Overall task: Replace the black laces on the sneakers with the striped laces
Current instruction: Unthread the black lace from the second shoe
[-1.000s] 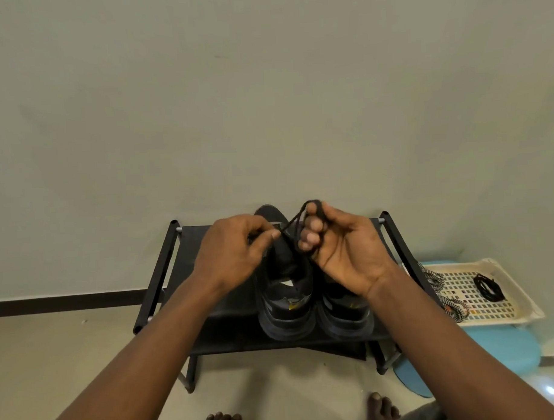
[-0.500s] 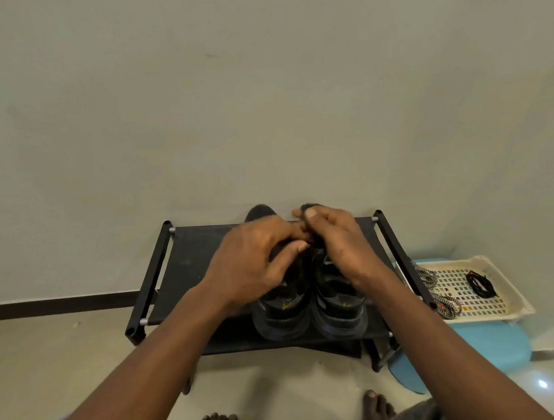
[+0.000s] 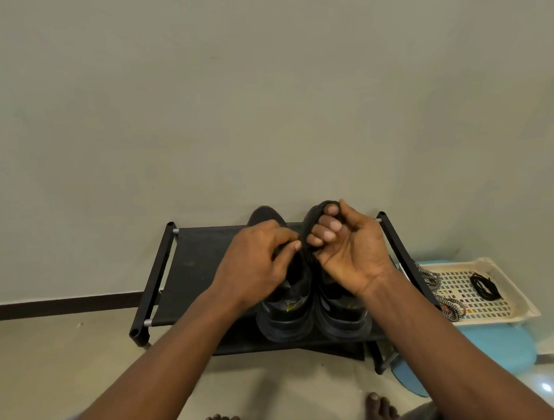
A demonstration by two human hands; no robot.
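Two matte sneakers (image 3: 286, 319); left hand (image 3: 255, 264), right hand (image 3: 349, 254) pinch looped black lace (image 3: 313, 210).

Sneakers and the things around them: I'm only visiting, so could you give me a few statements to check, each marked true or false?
1. Both sneakers stand on the black rack. True.
2. The right hand holds a striped lace. False: the lace looped over its curled fingers is a black lace.
3. The striped laces lie at the tray's edge nearest the rack. True.
4. The tray sits on the rack. False: it rests on a blue stool beside the rack.
5. A bundled black lace lies in the tray. True.
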